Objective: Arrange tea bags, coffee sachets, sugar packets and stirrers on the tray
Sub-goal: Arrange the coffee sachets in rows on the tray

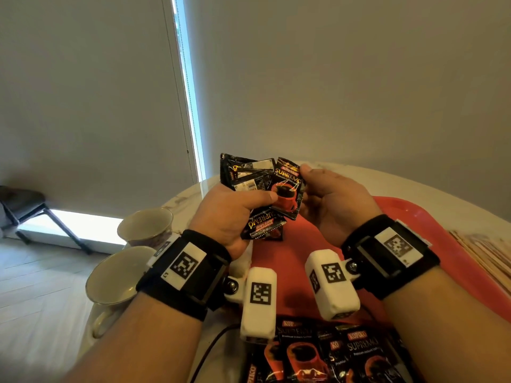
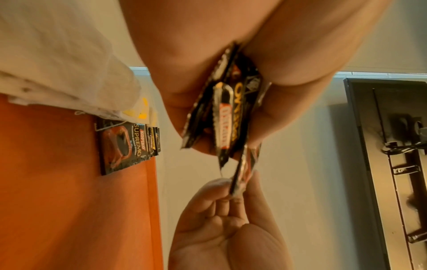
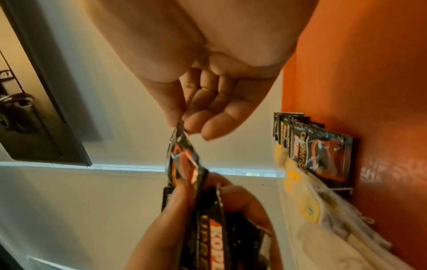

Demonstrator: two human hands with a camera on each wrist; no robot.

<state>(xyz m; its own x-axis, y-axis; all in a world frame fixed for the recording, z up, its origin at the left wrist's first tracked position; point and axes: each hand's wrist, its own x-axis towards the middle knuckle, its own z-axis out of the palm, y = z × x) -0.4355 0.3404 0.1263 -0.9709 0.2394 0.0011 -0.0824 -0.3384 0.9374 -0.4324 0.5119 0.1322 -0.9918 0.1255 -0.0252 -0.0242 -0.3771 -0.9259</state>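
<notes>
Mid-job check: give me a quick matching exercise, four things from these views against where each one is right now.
1 bundle of coffee sachets
2 single sachet
3 cups
4 stirrers

a left of the red tray
b gripped in left hand
c right of the tray
d pinched by right hand

Pairs: 1-b, 2-d, 3-a, 4-c

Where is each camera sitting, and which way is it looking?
Head: on the head, facing forward and down over the red tray; both forearms, left hand and right hand show.
Left wrist: under the left wrist, looking along the palm at the bunch of coffee sachets it grips.
Right wrist: under the right wrist, looking along the fingers pinching one sachet.
Shared: both wrist views show the other hand and sachets lying on the tray.
</notes>
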